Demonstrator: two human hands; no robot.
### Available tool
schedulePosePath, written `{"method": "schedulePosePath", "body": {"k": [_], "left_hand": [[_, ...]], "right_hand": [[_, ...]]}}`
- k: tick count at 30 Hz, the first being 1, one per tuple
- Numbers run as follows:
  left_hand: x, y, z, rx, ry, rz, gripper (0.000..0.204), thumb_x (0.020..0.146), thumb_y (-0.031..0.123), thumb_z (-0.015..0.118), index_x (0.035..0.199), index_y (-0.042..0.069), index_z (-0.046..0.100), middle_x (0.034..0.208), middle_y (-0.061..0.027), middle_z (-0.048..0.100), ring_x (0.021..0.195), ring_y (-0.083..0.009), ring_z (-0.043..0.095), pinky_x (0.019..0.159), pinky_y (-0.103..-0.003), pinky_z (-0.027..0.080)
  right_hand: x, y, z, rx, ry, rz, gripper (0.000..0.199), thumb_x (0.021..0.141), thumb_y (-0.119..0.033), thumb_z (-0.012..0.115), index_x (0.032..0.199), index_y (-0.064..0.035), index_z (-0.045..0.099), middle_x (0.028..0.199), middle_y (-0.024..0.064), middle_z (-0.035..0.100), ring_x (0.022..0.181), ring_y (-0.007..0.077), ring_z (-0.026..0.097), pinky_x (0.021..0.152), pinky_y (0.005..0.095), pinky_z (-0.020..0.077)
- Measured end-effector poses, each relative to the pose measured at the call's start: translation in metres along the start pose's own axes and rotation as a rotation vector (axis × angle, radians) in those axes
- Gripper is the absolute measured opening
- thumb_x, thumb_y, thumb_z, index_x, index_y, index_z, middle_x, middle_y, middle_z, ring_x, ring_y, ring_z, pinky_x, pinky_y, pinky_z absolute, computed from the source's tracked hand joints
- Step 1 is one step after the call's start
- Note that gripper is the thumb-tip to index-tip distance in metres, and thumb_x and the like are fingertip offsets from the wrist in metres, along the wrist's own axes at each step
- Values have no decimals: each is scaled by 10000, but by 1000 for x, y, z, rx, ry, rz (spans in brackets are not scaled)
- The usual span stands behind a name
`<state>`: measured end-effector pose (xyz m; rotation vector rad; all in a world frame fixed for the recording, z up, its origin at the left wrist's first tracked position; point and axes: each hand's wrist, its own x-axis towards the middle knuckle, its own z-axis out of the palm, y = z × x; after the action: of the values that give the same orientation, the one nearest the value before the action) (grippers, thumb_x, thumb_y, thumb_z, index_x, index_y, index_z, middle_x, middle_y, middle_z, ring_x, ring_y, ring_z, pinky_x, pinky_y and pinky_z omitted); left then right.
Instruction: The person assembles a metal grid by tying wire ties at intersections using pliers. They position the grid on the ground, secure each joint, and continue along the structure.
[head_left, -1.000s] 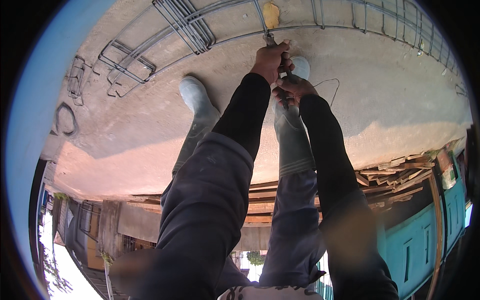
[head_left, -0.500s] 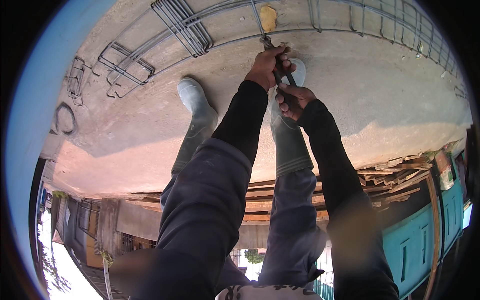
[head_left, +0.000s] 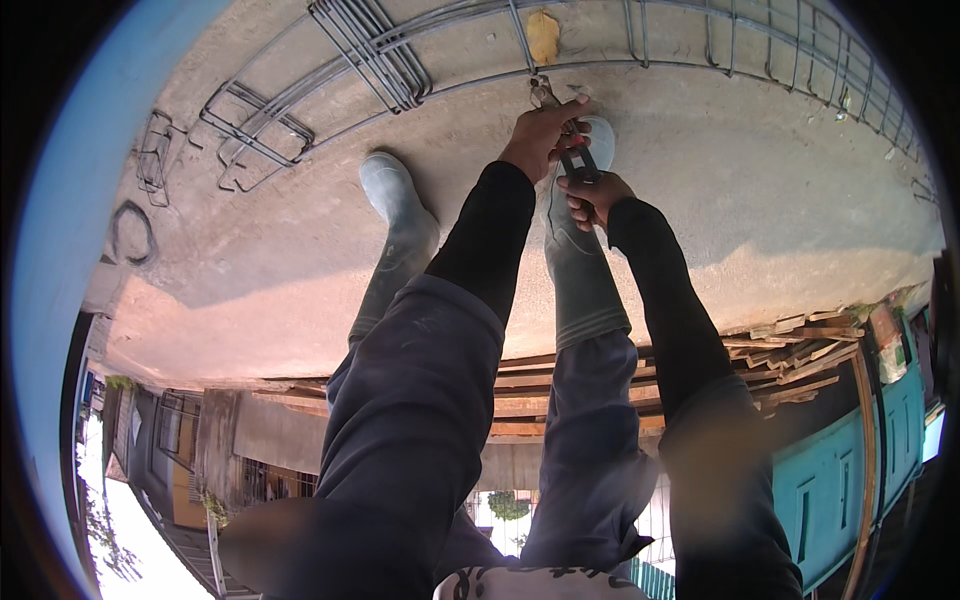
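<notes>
Dark long-handled pincers (head_left: pixel 582 160) reach from my hands up to a junction in the steel rebar cage (head_left: pixel 470 82), where their jaws meet the bars. My left hand (head_left: pixel 538 136) is closed around the pincers just below the jaws, its index finger extended. Lower down, my right hand (head_left: pixel 598 194) grips the handle ends. Both handles show between the two hands, with a gap between them. Whether the jaws pinch a wire is too small to tell. The grey toe of my right boot (head_left: pixel 600 142) lies just behind the tool.
Several bent stirrups (head_left: pixel 375 50) are bunched on the cage at the left. Loose stirrups (head_left: pixel 152 165) and a wire coil (head_left: pixel 132 232) lie on the concrete floor (head_left: pixel 270 225). A yellowish leaf-like scrap (head_left: pixel 542 38) rests inside the cage. Timber planks (head_left: pixel 800 355) are piled at the lower right.
My right hand has turned and shifted slightly with the pincer handles, which now show a wider gap. My left hand has moved a little down the tool. The jaws stay at the cage.
</notes>
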<state>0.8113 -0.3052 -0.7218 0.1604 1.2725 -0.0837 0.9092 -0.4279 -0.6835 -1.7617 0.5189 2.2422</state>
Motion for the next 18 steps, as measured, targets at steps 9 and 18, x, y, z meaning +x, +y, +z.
{"method": "schedulePosePath", "body": {"k": [9, 18], "left_hand": [[4, 36, 11, 925, 894, 884, 467, 915, 392, 659, 1148, -9, 603, 1010, -170, 676, 924, -379, 663, 951, -517, 445], [45, 84, -8, 279, 185, 612, 364, 1035, 273, 533, 889, -35, 659, 711, -90, 671, 614, -165, 672, 602, -292, 562]], "right_hand": [[1, 5, 2, -35, 26, -217, 140, 889, -144, 678, 963, -78, 579, 671, 15, 519, 515, 131, 504, 464, 327, 410], [60, 7, 7, -815, 677, -543, 312, 932, -376, 631, 1054, -89, 640, 893, 139, 706, 822, 351, 686, 735, 444, 532]]}}
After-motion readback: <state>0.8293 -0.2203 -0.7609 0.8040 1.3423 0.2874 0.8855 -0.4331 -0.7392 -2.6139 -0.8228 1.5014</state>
